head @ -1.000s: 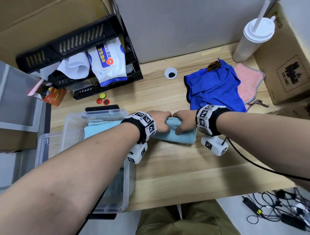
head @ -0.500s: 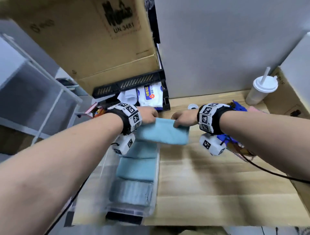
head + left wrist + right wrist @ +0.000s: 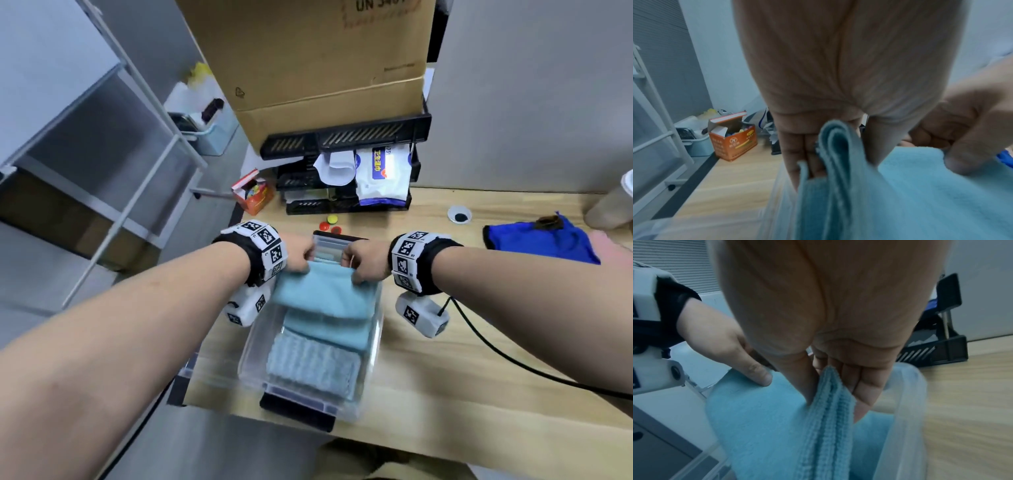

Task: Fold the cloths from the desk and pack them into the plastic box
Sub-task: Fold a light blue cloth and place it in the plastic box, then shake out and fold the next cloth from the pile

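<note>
Over the plastic box at the counter's left end, both the left hand and right hand pinch the folded teal cloth, best lowered level behind the packed cloths before letting go together.

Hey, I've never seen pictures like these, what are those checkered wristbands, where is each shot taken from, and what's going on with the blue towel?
No machine here: a person works bare-handed. The checkered bands are marker wristbands with small cameras. One picture comes from a head camera looking down; the other two look along each wrist. The left hand and right hand each pinch an end of a folded light blue cloth over a clear plastic box on the wooden desk. Folded cloths already lie inside. A dark blue cloth waits on the desk.
</note>
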A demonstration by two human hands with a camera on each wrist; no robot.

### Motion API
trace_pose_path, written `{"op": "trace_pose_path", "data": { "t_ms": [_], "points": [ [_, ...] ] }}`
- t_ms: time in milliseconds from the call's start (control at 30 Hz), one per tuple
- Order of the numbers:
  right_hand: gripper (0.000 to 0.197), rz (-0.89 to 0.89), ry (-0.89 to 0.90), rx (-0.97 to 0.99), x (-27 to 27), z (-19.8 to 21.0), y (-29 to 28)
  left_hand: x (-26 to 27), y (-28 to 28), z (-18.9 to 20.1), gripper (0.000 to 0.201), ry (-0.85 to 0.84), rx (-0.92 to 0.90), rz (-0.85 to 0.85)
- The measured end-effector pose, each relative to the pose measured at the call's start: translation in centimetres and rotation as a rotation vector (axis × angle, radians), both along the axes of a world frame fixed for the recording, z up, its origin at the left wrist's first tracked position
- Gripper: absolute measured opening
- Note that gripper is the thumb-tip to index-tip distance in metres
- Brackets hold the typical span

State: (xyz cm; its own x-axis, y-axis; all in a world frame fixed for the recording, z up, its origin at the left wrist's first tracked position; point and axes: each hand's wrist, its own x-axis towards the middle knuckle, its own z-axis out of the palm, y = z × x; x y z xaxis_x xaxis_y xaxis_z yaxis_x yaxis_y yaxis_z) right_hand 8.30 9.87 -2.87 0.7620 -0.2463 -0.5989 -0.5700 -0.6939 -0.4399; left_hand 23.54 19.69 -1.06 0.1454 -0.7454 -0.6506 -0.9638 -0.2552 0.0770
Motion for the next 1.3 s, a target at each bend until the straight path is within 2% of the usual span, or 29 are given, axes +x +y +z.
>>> {"op": "trace_pose_path", "data": {
  "t_ms": [133,267,367,467,600,700,767,867,967,1100,1200,1300],
  "points": [
    [0.025,0.118,0.075,-0.084,0.7,-2.0,1.6,-0.1,0.4,-3.1,0.013,0.008,0.055,-0.046],
    [0.034,0.176,0.16,-0.12,0.8,-3.5,2.7,-0.8,0.4,-6.2,0.026,0.041,0.111,-0.113],
    [0.02,0.253,0.207,-0.162,0.7,-4.4,3.6,-1.2,0.5,-7.8,0.019,0.025,0.13,-0.173],
    [0.025,0.336,0.252,-0.178,0.8,-5.5,4.6,-1.6,0.5,-9.0,0.019,-0.025,0.141,-0.213],
    [0.022,0.457,0.278,-0.216,0.5,-6.2,5.3,-1.8,0.5,-9.3,0.021,-0.133,0.116,-0.282],
    [0.024,0.501,0.206,-0.296,0.3,-6.0,5.0,-1.9,0.3,-8.9,0.018,-0.157,0.107,-0.254],
    [0.025,0.504,0.199,-0.304,0.4,-5.5,4.9,-2.0,0.2,-8.7,0.017,-0.104,0.181,-0.22],
    [0.02,0.445,0.212,-0.207,0.8,-5.0,5.2,-2.0,0.1,-9.1,0.028,-0.034,0.351,-0.173],
    [0.014,0.383,0.183,-0.101,0.5,-5.3,5.6,-2.3,0.3,-9.8,0.028,-0.034,0.367,-0.177],
    [0.012,0.432,0.252,-0.045,0.2,-6.0,5.8,-2.5,0.8,-10.6,0.019,-0.08,0.368,-0.181],
    [0.015,0.42,0.227,-0.029,0.0,-5.9,5.7,-2.9,0.7,-10.2,0.006,-0.131,0.381,-0.217],
    [0.019,0.295,0.066,-0.042,-0.9,-5.2,5.2,-3.4,-0.6,-9.0,0.024,-0.193,0.286,-0.18]
  ]
}}
